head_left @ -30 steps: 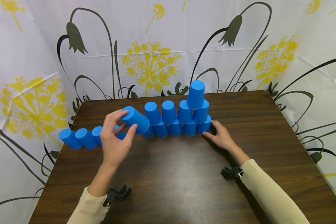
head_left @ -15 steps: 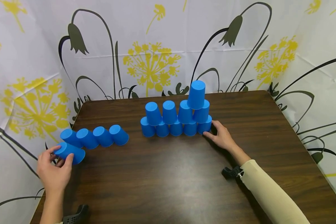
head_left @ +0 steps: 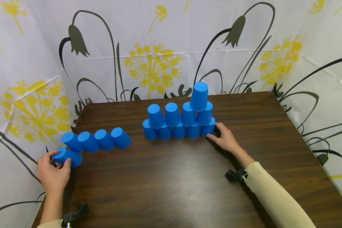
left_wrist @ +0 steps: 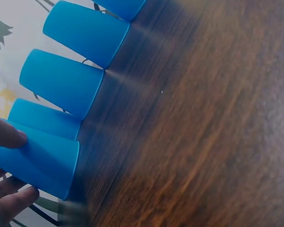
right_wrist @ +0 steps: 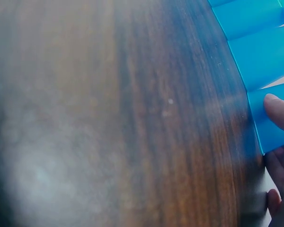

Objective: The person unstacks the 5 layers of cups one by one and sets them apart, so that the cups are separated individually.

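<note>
While a blue tapered plastic cup (head_left: 69, 157) points mouth-down, long axis slanting, pinched inside my left grip (head_left: 52, 172), my right grip (head_left: 225, 139) holds the matching bottom-right stacked cup (head_left: 208, 129).

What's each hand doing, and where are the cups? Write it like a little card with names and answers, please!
Left hand: holds a cup in front of the row's left end
Right hand: holds the bottom right cup of the stack
Stack: five below, four above, one on top
Row: four, left of the stack
Colour: all blue
Table: brown
</note>
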A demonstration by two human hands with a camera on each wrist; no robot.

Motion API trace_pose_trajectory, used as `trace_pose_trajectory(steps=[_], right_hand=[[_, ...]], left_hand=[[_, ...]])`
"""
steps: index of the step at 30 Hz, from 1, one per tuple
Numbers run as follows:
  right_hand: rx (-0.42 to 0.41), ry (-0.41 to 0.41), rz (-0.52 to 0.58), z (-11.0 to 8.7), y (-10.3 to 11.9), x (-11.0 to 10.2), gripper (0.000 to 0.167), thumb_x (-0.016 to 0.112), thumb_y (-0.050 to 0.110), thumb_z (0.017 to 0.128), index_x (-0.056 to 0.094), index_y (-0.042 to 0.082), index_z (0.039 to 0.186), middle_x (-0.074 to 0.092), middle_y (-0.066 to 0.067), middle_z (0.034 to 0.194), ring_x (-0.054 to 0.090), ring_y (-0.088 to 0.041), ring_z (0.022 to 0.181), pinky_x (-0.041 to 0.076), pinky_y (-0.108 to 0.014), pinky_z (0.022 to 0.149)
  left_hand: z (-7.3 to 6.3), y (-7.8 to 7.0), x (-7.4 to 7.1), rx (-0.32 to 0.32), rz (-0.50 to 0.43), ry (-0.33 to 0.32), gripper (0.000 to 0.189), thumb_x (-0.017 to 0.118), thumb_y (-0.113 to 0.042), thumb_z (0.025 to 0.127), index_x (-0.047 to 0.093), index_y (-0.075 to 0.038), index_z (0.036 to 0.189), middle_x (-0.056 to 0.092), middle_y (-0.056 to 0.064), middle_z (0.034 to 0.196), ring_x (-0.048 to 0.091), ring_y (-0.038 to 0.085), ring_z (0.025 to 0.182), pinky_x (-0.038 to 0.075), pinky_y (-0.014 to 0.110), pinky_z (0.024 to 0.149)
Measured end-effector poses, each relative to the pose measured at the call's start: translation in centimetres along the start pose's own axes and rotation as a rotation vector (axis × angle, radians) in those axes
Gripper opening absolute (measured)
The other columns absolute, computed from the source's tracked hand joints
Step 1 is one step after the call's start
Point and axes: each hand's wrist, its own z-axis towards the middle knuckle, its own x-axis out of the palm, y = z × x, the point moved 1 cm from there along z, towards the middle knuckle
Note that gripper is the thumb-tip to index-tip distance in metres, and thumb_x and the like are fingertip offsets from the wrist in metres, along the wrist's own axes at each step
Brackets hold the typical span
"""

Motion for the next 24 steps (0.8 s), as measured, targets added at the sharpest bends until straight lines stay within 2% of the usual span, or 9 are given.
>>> trace_pose_trajectory(steps=[10, 15, 17, 19, 21, 23, 24], right_hand=[[-0.001, 0.010, 0.002, 0.2, 0.2, -0.1, 0.064, 0.070, 0.031, 0.092, 0.044, 0.001, 0.143, 0.049, -0.020, 0.140, 0.045, -0.039, 0.131, 0.032, -0.060, 0.108], [0.001, 0.012, 0.004, 0.1, 0.2, 0.0, 0.064, 0.070, 0.031, 0.092, 0.044, 0.001, 0.142, 0.049, -0.020, 0.140, 0.045, -0.039, 0.131, 0.032, -0.060, 0.108], [0.003, 0.013, 0.002, 0.0, 0.1, 0.0, 0.064, 0.070, 0.031, 0.092, 0.044, 0.001, 0.142, 0.050, -0.020, 0.139, 0.045, -0.039, 0.131, 0.032, -0.059, 0.109], [0.003, 0.013, 0.001, 0.0, 0.1, 0.1, 0.063, 0.070, 0.031, 0.092, 0.045, 0.001, 0.142, 0.050, -0.020, 0.139, 0.045, -0.038, 0.131, 0.033, -0.059, 0.109], [0.004, 0.010, 0.001, 0.0, 0.2, 0.0, 0.063, 0.070, 0.031, 0.092, 0.045, 0.001, 0.142, 0.050, -0.020, 0.139, 0.045, -0.039, 0.131, 0.032, -0.059, 0.108], [0.007, 0.008, 0.002, -0.1, 0.2, 0.0, 0.063, 0.070, 0.030, 0.092, 0.045, 0.001, 0.142, 0.050, -0.021, 0.139, 0.045, -0.039, 0.131, 0.032, -0.060, 0.108], [0.007, 0.008, 0.003, -0.1, 0.2, 0.0, 0.063, 0.070, 0.030, 0.092, 0.044, 0.001, 0.142, 0.050, -0.021, 0.139, 0.045, -0.039, 0.131, 0.032, -0.060, 0.108]], left_hand=[[-0.2, 0.2, -0.1, -0.009, 0.005, -0.002, 0.048, 0.066, -0.010, 0.092, 0.048, -0.005, 0.136, 0.044, 0.020, 0.137, 0.049, 0.040, 0.124, 0.046, 0.049, 0.098], [-0.6, 0.1, -0.2, 0.018, 0.006, -0.030, 0.051, 0.067, -0.010, 0.091, 0.048, -0.006, 0.138, 0.043, 0.021, 0.137, 0.049, 0.041, 0.125, 0.045, 0.050, 0.099], [-0.9, 0.0, -0.4, 0.039, 0.003, -0.070, 0.052, 0.068, -0.011, 0.090, 0.048, -0.007, 0.139, 0.044, 0.020, 0.136, 0.049, 0.037, 0.126, 0.046, 0.046, 0.101], [-1.1, -0.3, -0.7, 0.072, -0.002, -0.136, 0.052, 0.068, -0.012, 0.089, 0.051, -0.008, 0.138, 0.046, 0.018, 0.135, 0.049, 0.029, 0.126, 0.045, 0.034, 0.102], [-1.3, -0.8, -0.9, 0.115, -0.016, -0.222, 0.049, 0.067, -0.012, 0.087, 0.055, -0.010, 0.135, 0.051, 0.007, 0.131, 0.049, 0.019, 0.123, 0.043, 0.020, 0.097], [-1.4, -1.7, -1.2, 0.175, -0.039, -0.304, 0.044, 0.065, -0.011, 0.087, 0.059, -0.010, 0.131, 0.052, -0.006, 0.127, 0.047, 0.010, 0.119, 0.040, 0.015, 0.092], [-1.5, -2.3, -1.3, 0.215, -0.045, -0.342, 0.042, 0.064, -0.011, 0.086, 0.061, -0.009, 0.128, 0.053, -0.008, 0.125, 0.047, 0.008, 0.117, 0.039, 0.014, 0.088]])
